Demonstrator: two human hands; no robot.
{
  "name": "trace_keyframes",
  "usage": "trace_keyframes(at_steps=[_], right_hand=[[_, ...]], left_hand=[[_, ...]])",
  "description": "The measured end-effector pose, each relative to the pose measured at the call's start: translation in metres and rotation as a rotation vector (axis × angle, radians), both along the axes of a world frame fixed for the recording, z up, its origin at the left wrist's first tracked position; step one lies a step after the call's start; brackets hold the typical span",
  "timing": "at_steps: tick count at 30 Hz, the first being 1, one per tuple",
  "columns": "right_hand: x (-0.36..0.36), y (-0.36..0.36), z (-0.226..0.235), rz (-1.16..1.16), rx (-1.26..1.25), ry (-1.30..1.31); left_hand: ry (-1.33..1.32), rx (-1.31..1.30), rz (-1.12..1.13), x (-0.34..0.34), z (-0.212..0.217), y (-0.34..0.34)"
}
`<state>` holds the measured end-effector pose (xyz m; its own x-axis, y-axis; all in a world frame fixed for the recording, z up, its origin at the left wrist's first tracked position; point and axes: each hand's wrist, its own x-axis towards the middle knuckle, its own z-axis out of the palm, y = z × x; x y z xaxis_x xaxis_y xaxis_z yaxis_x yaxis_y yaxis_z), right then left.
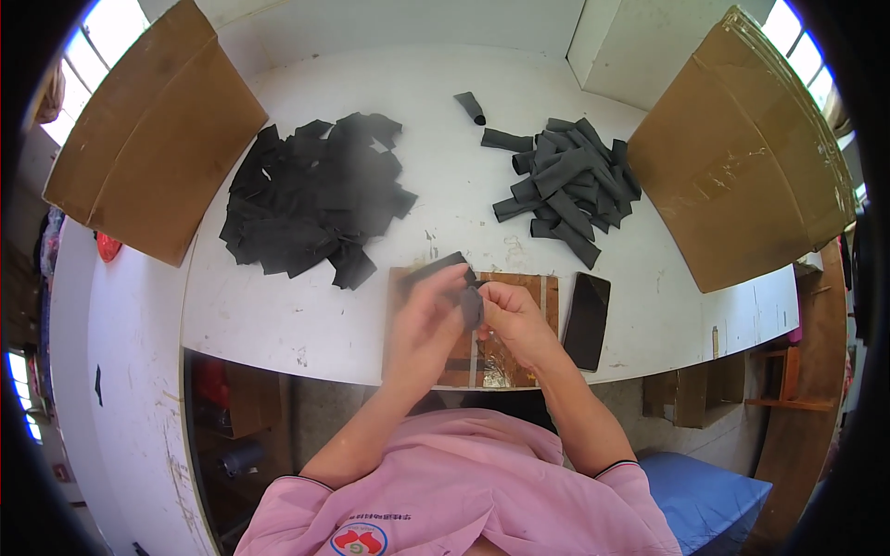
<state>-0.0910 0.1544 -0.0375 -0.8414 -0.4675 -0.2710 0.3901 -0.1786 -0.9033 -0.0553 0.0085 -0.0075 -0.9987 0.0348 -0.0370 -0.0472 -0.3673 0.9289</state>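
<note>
We look down from the head cam on a white worktable (371, 315) w/ scuffs and marks, bright windows at the upper corners, and a flattened cardboard box (153, 139) lying at the far left and another cardboard box (742, 157) at the far right. On the table, left of centre, sits a loose heap of flat black fabric pieces (311, 195); right of centre, well apart from it, lies a pile of rolled black pieces (570, 185), w/ one stray roll (471, 107) beyond it near the back. Near the front edge a brown board (519, 315) w/ tape strips lies under our hands, and a dark phone (587, 321) rests just beside its right edge. Our left hand (422, 320) and right hand (514, 320) meet above the board, both pinched shut on one black fabric piece (454, 278), which is part flat, part curled between the fingers; so the piece is in mid-air over the board, not on the table. Judging by the two piles, we reckon the work is approx. a third done: the rolled pile is sizeable, but the flat heap looks bigger, so plenty is left. Below, our pink shirt (464, 500) fills the lower frame, and a blue cushion (705, 500) shows at lower right.
</note>
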Motion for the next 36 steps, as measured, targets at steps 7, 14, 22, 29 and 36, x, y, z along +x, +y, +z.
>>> trace_keyframes(at_steps=[7,14,22,29,36], right_hand=[[0.009,0.000,0.048,-0.215,0.533,0.871],[0.009,0.000,0.023,0.011,0.975,1.271],[0.007,0.004,0.008,-0.176,0.496,1.254],[0.004,0.006,-0.005,0.019,0.563,0.967],[0.003,0.006,0.042,-0.018,0.774,1.042]], left_hand=[[0.479,-0.356,0.017,-0.009,0.006,-0.009],[0.183,0.112,0.122,-0.001,-0.019,-0.002],[0.239,-0.123,-0.236,-0.014,0.027,0.007],[0.258,-0.344,-0.059,-0.005,0.019,0.015],[0.242,0.395,0.136,-0.003,0.020,0.007]])
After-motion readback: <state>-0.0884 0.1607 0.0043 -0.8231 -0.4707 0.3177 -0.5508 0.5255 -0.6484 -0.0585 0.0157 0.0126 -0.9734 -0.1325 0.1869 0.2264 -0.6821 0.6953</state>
